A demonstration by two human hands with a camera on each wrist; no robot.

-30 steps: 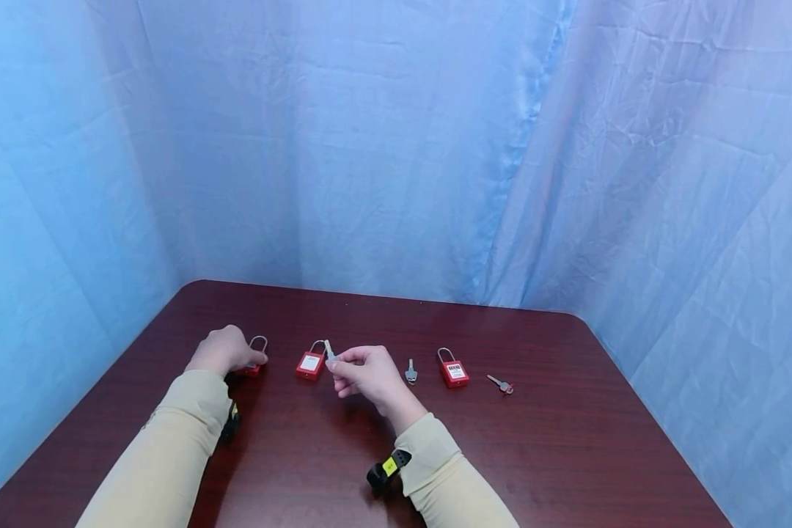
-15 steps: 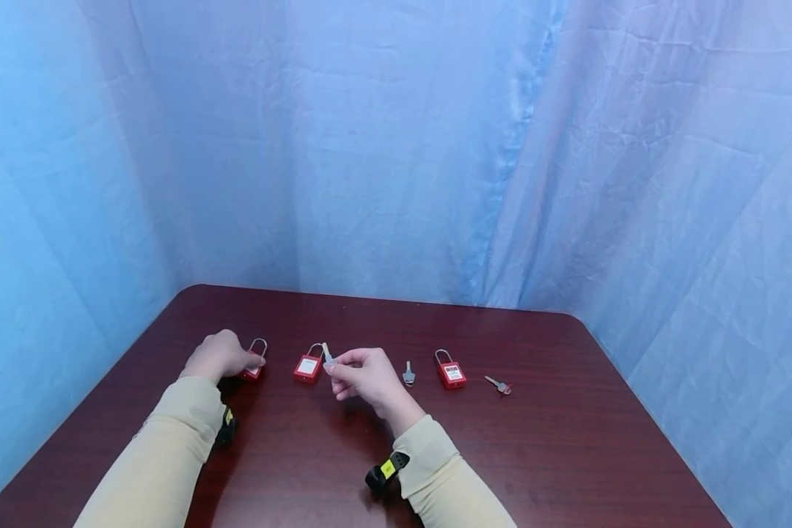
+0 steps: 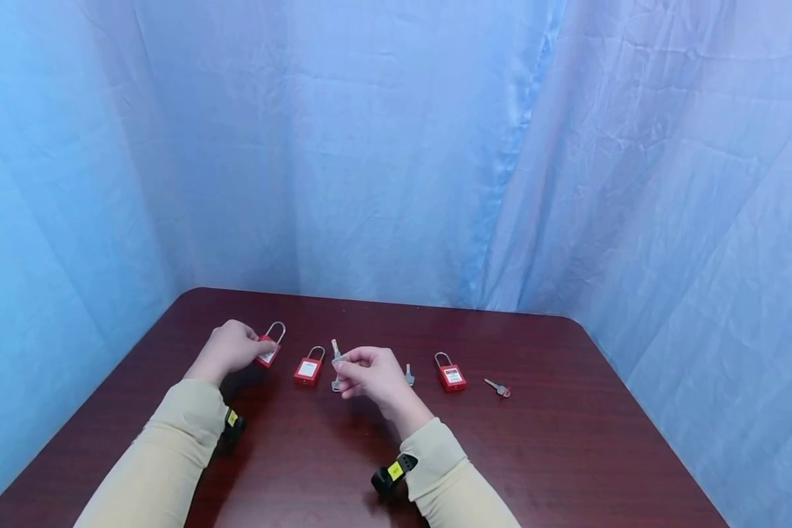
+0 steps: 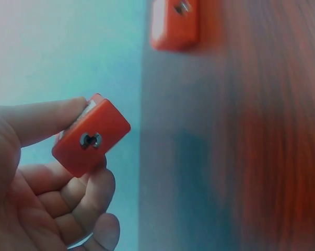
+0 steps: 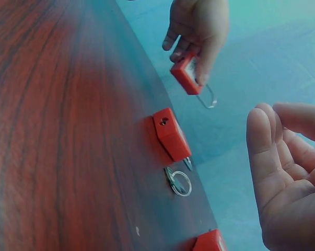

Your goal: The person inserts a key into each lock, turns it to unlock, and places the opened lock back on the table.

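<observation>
A dark reddish-brown wooden table [image 3: 567,455] with rounded far corners carries the things, and blue cloth hangs close behind it and at its sides. On it lie a red padlock [image 3: 308,369] left of the middle and a second red padlock [image 3: 451,375] more to the right, both with the metal shackle pointing to the far edge. A small silver key [image 3: 409,376] lies between these two padlocks, and another key with a red tag [image 3: 499,387] lies just right of the second one.

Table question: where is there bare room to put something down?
The table is bare along the near edge on the right, and along the far edge behind the row. The middle is crowded: padlocks, keys and both hands.
</observation>
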